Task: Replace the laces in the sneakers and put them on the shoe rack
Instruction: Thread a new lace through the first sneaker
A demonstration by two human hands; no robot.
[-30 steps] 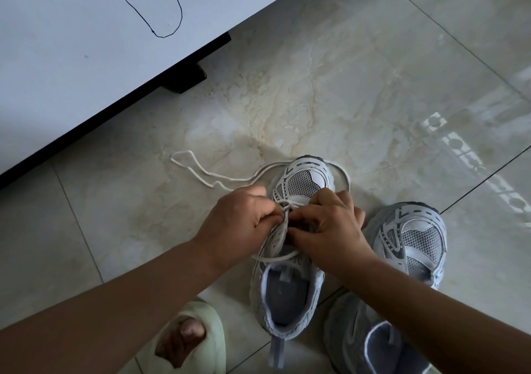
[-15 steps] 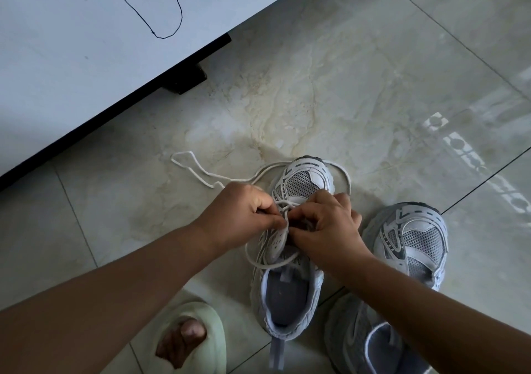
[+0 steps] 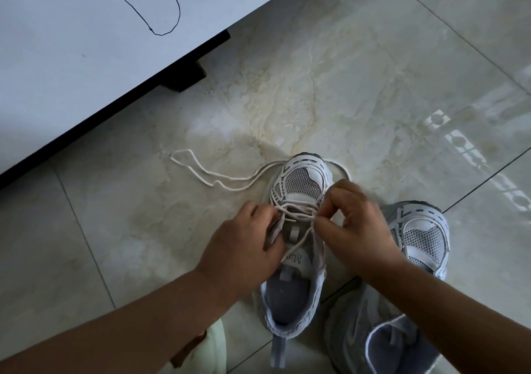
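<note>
On the pale marbled floor (image 3: pixel 359 66) stand two grey-and-white sneakers, toes pointing to the far side. The left sneaker (image 3: pixel 296 258) sits in the middle of the scene, and both hands are at its lacing. The left hand (image 3: pixel 244 247) grips the left edge of the eyelet row, its fingers curled against the shoe's side and over the lace there. The right hand (image 3: pixel 356 230) pinches a strand of the white lace (image 3: pixel 218 176) between thumb and forefinger just right of the eyelets, the other fingers curled. The lace crosses the tongue in a few rows near the toe; its loose length runs out along the floor to the far left in a long loop, and another part curves round the toe on the right. The right sneaker (image 3: pixel 416 258) stands just beside the first, partly hidden by the right forearm, and shows no lace. A white cabinet (image 3: pixel 71 57) with a pen-drawn outline stands at the far left. A pale green slipper (image 3: pixel 212 345) shows at the near edge.
</note>
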